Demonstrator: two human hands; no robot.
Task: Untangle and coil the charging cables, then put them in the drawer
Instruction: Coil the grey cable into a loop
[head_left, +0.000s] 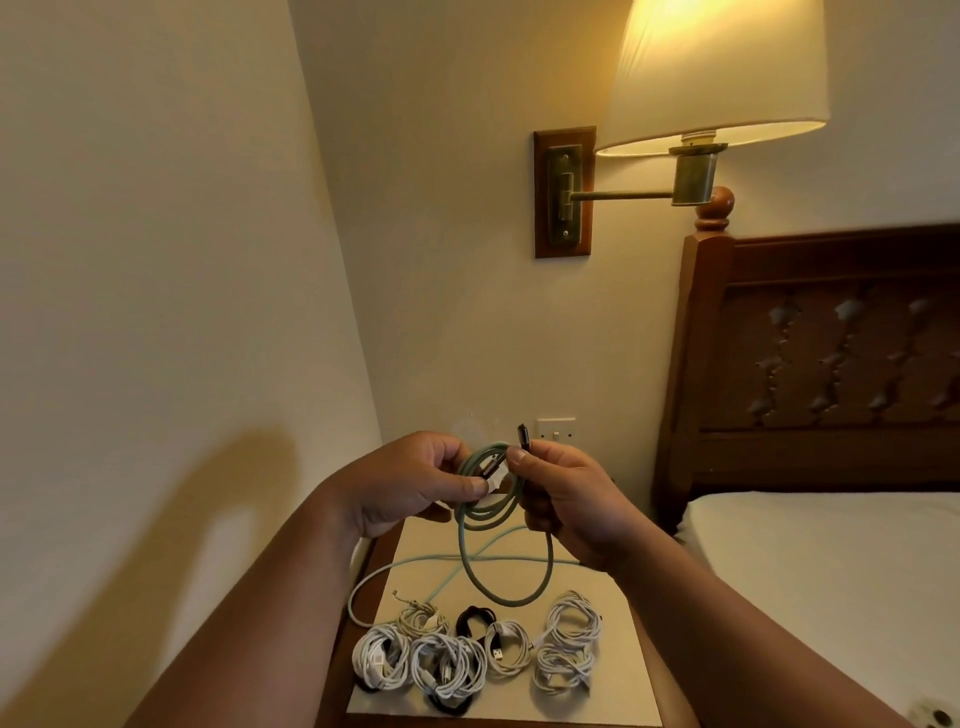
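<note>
Coiling the green cable (485, 514) at mid-frame, the left hand (410, 483) pinches its loops while the right hand (566, 499) grips the plug end, which I'd judge needs tucking in next, finished coils (449, 665) lying below.

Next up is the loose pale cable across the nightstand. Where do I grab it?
Once the green cable is down, pinch the pale cable at its bend past the mat's left edge, coming from the left. It is a single strand there, apart from the coiled cables.
</note>
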